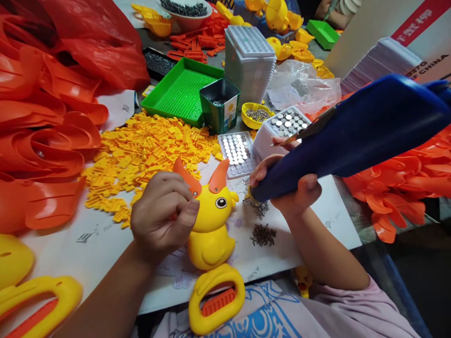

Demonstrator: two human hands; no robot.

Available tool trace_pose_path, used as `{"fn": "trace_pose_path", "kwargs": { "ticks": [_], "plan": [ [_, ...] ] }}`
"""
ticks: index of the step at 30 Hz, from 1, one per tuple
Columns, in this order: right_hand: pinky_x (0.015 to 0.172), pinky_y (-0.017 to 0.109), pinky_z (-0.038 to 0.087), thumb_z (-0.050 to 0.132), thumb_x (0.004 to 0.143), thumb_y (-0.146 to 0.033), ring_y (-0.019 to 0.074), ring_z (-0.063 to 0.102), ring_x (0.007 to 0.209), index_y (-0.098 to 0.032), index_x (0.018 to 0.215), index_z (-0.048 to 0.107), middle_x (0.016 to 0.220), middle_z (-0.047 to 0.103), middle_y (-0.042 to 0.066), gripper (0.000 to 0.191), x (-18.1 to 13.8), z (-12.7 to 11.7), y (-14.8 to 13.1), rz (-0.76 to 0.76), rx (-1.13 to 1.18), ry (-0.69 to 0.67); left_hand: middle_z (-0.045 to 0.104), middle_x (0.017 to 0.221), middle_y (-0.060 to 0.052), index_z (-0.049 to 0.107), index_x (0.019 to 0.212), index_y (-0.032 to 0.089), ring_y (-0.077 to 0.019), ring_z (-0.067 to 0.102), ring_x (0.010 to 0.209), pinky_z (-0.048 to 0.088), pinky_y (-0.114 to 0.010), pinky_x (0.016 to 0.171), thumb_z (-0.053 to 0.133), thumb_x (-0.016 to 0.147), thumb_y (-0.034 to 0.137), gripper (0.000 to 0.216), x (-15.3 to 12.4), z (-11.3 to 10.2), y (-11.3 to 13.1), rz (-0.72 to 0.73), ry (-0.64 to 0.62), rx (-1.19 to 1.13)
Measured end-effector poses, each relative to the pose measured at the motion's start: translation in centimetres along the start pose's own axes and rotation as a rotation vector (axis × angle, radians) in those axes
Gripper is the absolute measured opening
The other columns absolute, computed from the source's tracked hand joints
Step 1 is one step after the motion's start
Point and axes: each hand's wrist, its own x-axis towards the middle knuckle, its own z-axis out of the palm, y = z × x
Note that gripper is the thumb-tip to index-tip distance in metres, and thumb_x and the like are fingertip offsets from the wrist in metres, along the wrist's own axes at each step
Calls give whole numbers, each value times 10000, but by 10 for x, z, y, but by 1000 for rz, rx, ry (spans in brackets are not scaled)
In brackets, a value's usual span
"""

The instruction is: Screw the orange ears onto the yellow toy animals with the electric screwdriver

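Yellow duck toy (pixel 210 246) is lying at the near edge of the white sheet (pixel 340 225), between the two hands, one printed eye facing up. Two orange flaps (pixel 218 177) are pointing away from its head; its looped yellow handle (pixel 240 293) is extending past the sheet's edge toward the person.

Left hand (pixel 164 211) is sitting beside the duck's head, fingers curled inward, thumb near the nearer flap; cannot tell whether it is gripping anything. Right hand (pixel 298 195) is gripping a dark blue tool (pixel 345 141), its narrow end pointing down and leftward over silver screws (pixel 261 210). Dark screws (pixel 263 234) are lying in a separate heap, nearer the person.

Beyond the duck, a tray of silver discs (pixel 237 152) is lying flat; a taller stack topped with similar discs (pixel 289 121) is standing just beside it. Yellow cup (pixel 247 123) is holding small metal parts. Dark green container (pixel 211 110) is standing next to a green tray (pixel 172 91), with white stacked trays (pixel 246 75) behind.

Small yellow parts (pixel 148 155) are spreading across the left side. Orange parts are piling up at far left (pixel 52 159) and right. Another person's hand (pixel 327 14) is showing at the top, near a smaller green tray (pixel 321 35).
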Motion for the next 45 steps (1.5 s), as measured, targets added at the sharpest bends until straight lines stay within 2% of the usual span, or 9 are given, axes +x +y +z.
{"fn": "trace_pose_path", "kwargs": {
  "ticks": [5,10,14,26,33,36,40,42,45],
  "plan": [
    [434,332,516,623,711,-651,195,603,448,-249,1073,597,603,658,-11,542,1,-1,-7,-38,-9,22,538,576,26,478,591,198,-149,510,619,442,-354,614,590,715,78,206,0,0,1,-8,11,10],
    [402,325,506,611,680,-648,187,575,416,-255,887,610,554,633,-18,444,4,-2,-18,-52,-18,69,515,577,29,480,612,195,-138,488,593,429,-340,592,600,692,53,202,1,0,2,8,-3,9],
    [434,333,525,660,698,-605,189,602,469,-248,852,609,608,651,-5,393,3,-4,-22,-79,-55,152,505,590,26,485,629,190,-128,477,585,426,-334,592,600,691,50,191,0,-1,1,14,-2,23],
    [425,327,526,663,665,-690,177,595,438,-244,792,601,588,639,-13,468,2,-2,-23,-69,-74,143,480,547,31,467,594,199,-125,471,551,439,-322,582,624,678,73,218,-5,0,-3,-61,23,17],
    [466,324,541,656,712,-645,175,613,493,-247,857,622,638,650,-6,425,-2,-3,-21,-91,-59,153,460,558,32,467,612,197,-121,454,552,416,-316,564,617,683,60,216,-4,0,-1,-39,9,22],
    [446,318,528,621,751,-609,176,608,484,-257,902,624,645,637,-2,383,-2,-3,-22,-81,-44,117,486,556,30,494,624,204,-134,477,557,424,-321,565,624,687,71,196,-2,-1,1,-16,4,50],
    [455,342,529,646,719,-635,199,610,505,-280,954,635,640,636,2,426,0,1,-37,-56,84,50,555,556,16,588,712,200,-152,496,573,420,-329,556,698,707,124,134,5,-1,6,135,-73,129],
    [484,380,542,687,685,-647,218,616,535,-304,1014,642,663,648,6,477,2,3,-50,24,176,-5,581,567,16,626,773,202,-151,493,577,416,-326,554,746,725,212,129,7,1,10,189,-112,160],
    [564,431,551,697,723,-582,240,629,600,-312,1080,651,718,667,24,450,8,5,-68,164,270,-142,620,629,8,657,872,200,-153,514,627,432,-327,600,755,758,314,188,7,3,14,187,-160,171]
  ]
}}
